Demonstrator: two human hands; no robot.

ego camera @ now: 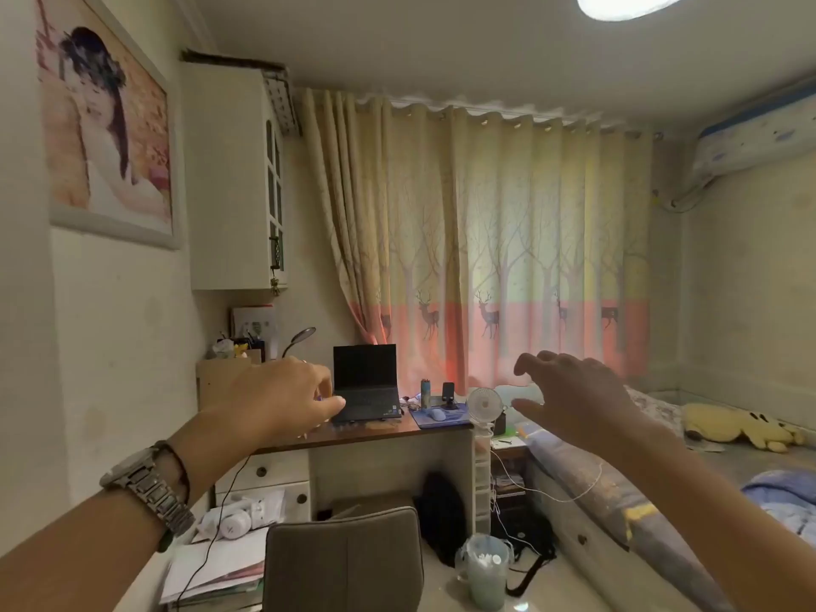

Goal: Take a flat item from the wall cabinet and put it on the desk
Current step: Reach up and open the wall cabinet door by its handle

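A white wall cabinet (229,178) hangs high on the left wall, its glass-paned door (274,201) closed. Below it stands the desk (375,428) with a brown top, carrying an open black laptop (366,382). My left hand (276,401), with a metal watch on the wrist, reaches forward in front of the desk's left part, fingers loosely curled and holding nothing. My right hand (574,399) is stretched out to the right of the desk, fingers spread and empty. No flat item is seen in either hand.
A grey chair (344,563) stands before the desk. A small white fan (485,406), mouse pad and bottle sit on the desk's right end. A bed (662,501) with a yellow plush toy fills the right side. Papers and headphones lie at lower left.
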